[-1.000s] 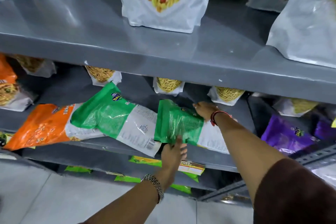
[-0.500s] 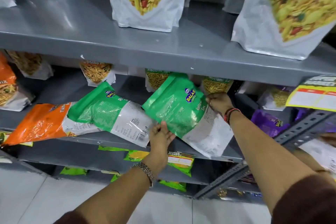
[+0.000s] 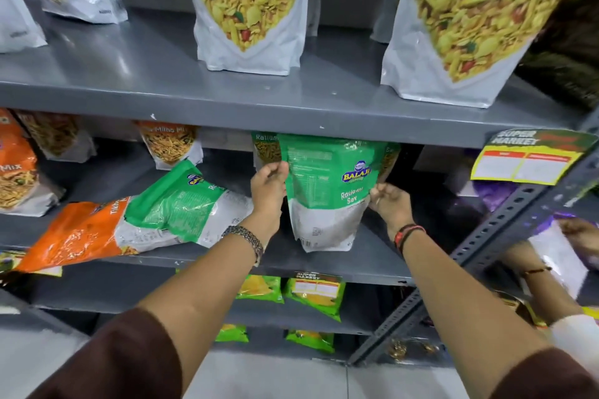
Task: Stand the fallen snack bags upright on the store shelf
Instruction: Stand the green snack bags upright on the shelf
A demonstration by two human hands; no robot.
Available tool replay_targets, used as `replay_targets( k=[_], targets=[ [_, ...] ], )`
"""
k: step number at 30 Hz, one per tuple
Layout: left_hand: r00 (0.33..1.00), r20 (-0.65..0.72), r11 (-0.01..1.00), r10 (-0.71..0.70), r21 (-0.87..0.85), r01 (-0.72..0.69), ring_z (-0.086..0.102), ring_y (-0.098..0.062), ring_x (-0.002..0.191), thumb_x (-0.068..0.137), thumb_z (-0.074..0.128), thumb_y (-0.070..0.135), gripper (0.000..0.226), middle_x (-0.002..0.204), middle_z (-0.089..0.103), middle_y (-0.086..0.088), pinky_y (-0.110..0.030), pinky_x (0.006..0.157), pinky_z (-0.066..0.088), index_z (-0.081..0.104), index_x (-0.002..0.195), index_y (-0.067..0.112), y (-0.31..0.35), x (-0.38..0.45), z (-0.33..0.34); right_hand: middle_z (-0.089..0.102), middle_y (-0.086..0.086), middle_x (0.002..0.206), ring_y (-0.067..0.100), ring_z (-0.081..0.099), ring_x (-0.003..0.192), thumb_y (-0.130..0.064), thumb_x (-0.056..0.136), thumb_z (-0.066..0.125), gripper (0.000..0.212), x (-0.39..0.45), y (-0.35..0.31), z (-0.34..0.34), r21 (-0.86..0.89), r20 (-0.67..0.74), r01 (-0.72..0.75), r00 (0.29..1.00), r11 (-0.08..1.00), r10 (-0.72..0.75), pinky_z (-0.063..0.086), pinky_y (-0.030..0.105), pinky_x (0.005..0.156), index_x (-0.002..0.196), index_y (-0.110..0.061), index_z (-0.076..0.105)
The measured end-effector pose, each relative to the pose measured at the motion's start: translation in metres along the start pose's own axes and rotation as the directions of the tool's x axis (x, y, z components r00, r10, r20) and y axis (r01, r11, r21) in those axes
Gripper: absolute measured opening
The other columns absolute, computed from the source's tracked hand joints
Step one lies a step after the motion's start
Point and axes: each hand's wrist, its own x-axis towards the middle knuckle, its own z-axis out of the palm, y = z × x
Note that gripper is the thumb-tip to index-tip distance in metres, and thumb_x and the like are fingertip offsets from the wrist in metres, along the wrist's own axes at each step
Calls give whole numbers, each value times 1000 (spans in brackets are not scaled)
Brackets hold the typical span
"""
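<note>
Grey shelf (image 3: 324, 264) across the middle, and the green bag (image 3: 327, 191) stands upright on it — base on the board, top just under the shelf above. Left hand (image 3: 269, 186) pinches its left edge, right hand (image 3: 389, 204) grips the right edge lower down. Beside them, a second green bag (image 3: 181, 204) and an orange bag (image 3: 74, 233) lie flat

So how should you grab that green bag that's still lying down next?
Take the fallen green bag by its two long side edges, as both hands do the upright bag, coming from the front. It lies tilted across the orange bag, green top toward the back, so tip the top upward.
</note>
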Motion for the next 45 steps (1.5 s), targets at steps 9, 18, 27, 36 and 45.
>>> replay_targets(
  k=[9, 18, 27, 36, 45],
  targets=[
    [990, 15, 986, -140, 94, 138, 49, -22, 126, 95, 48, 20, 36, 135, 53, -9, -40, 111, 37, 49, 128, 7, -40, -16, -15, 61, 16, 109, 31, 61, 103, -17, 99, 34, 34, -10, 16, 3, 12, 57, -40, 998, 999, 40, 49, 37, 93, 113, 6, 56],
    [918, 145, 919, -370, 203, 339, 55, -22, 109, 95, 35, 41, 46, 117, 57, -5, -41, 108, 39, 47, 129, 13, -74, -45, -2, 65, 19, 84, 24, 63, 73, -31, 98, 34, 51, -35, 32, -21, -53, 45, -100, 994, 994, 102, 58, 23, 64, 114, 13, 54],
    [881, 209, 898, -425, 221, 381, 60, -25, 99, 95, 32, 49, 50, 117, 66, -13, -38, 99, 47, 65, 96, 11, -61, -13, 35, 69, 5, 73, 4, 69, 57, -29, 98, 33, 36, -80, 67, -5, -155, 273, -50, 958, 987, 91, 58, 19, 59, 79, -13, 59],
    [950, 3, 926, -311, 228, 302, 49, -32, 125, 99, 30, 37, 49, 140, 51, -15, -35, 101, 38, 51, 130, 6, -69, -27, 19, 70, 4, 83, 16, 67, 75, -28, 97, 39, 30, -69, 55, -29, -423, 168, 71, 986, 903, 1, 54, 27, 70, 75, -22, 59],
    [877, 94, 882, -471, 49, 469, 35, -19, 139, 94, 29, 52, 60, 151, 37, 0, -42, 118, 24, 34, 145, 20, -109, -90, 14, 39, 4, 149, 22, 36, 138, -61, 90, 10, 72, -21, 14, -6, -119, 184, -140, 970, 983, 160, 24, 43, 117, 141, -16, 37]
  ],
)
